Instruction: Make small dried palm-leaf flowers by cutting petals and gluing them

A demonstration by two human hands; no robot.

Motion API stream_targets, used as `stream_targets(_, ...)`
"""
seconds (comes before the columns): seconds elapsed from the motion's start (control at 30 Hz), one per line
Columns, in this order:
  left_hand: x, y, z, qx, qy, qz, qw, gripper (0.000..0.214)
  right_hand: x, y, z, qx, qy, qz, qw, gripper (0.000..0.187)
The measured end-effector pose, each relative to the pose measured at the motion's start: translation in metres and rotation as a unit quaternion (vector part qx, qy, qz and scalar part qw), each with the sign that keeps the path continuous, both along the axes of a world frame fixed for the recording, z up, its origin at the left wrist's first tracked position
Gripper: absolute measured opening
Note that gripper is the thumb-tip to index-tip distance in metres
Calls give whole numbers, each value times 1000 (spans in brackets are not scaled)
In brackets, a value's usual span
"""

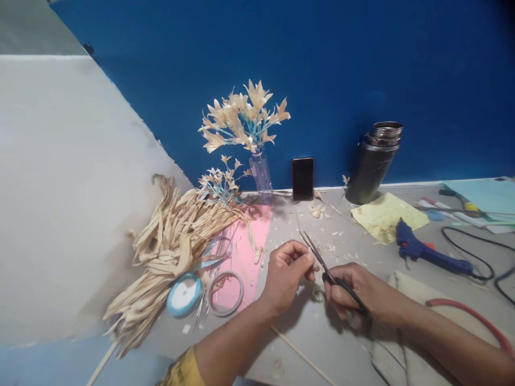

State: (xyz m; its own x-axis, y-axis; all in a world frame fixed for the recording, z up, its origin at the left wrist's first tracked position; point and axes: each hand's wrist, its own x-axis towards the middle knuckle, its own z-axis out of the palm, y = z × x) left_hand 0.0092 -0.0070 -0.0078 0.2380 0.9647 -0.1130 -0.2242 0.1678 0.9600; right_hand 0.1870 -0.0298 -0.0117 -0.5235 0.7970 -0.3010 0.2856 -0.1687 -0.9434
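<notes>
In my right hand is a pair of scissors with black handles. Its narrow metal blades point up and left, past the fingertips of my left hand. Those left fingers are pinched together; a small pale bit shows at the thumb tip, too small to name. Pale cut scraps lie scattered on the table around the blades. Left of my hands, a bundle of dried husk strips rests beside a pink sheet, a blue ribbon spool and a grey tape ring.
Pale handmade flowers stand in a clear bottle near the blue wall. A phone leans there, and a dark flask stands tilted in view. Rightward lie a yellow paper, a blue glue gun and a red-handled tool.
</notes>
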Motion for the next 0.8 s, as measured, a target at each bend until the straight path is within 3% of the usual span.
stream_targets(0.8,1,0,-5,-28,-10,-11,1000,26,-6,-1,-3,-4,-30,-40,999,33)
